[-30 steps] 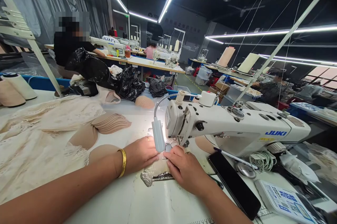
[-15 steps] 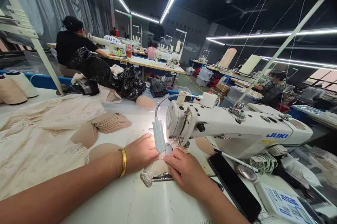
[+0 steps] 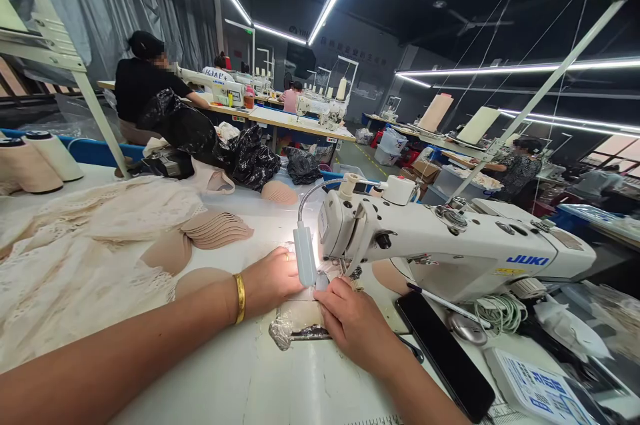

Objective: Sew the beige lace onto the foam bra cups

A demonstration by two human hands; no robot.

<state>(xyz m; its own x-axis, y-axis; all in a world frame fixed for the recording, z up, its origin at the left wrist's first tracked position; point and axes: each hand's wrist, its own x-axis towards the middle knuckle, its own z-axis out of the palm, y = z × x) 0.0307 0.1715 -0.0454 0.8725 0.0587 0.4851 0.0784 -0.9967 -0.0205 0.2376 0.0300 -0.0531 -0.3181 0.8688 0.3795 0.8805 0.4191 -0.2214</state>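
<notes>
My left hand (image 3: 277,280) lies at the left of the needle area of a white sewing machine (image 3: 450,238), a gold bangle (image 3: 241,298) on its wrist. Its fingers are stretched out and lowered toward the bed, the tips partly covered by a grey lamp head (image 3: 305,256). My right hand (image 3: 353,315) is just right of the lamp, thumb and forefinger pinched together close to the presser foot; what lies between them is too small to make out. Clear tape (image 3: 281,330) covers a corner of the plate in front of both hands.
Cream lace fabric (image 3: 100,232) and stacked beige foam cups (image 3: 217,233) lie on the left. A black phone (image 3: 445,355), a coil of cord (image 3: 501,310) and a white box (image 3: 537,382) lie at right. Thread cones (image 3: 53,155) stand at far left. A co-worker (image 3: 145,92) sits beyond.
My left hand has shifted slightly away from me, toward the needle area, baring more of the plate in front. My right hand stays pinched in nearly the same place. The view has tilted slightly.
</notes>
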